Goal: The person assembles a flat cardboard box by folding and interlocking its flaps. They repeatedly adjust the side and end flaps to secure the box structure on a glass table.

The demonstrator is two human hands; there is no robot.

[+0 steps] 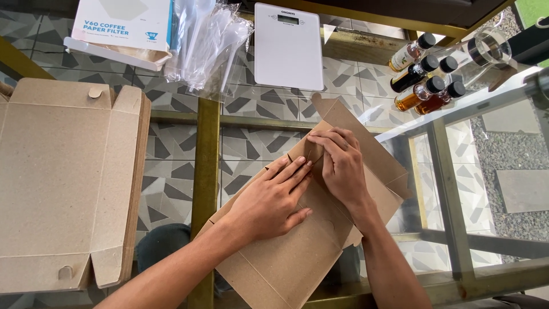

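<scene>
both hands – left (273, 201), right (341, 166) – pressed flat on the cardboard box blank (297, 257) beneath them

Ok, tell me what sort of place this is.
Probably a small cafe's packing spot: a glass table bears a white kitchen scale, small syrup bottles, paper filters, and flat cardboard boxes.

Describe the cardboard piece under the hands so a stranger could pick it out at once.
On the glass table, look right of the stack of flat brown blanks. The cardboard piece lies alone and askew, pressed by the left hand and right hand, half folded.
</scene>
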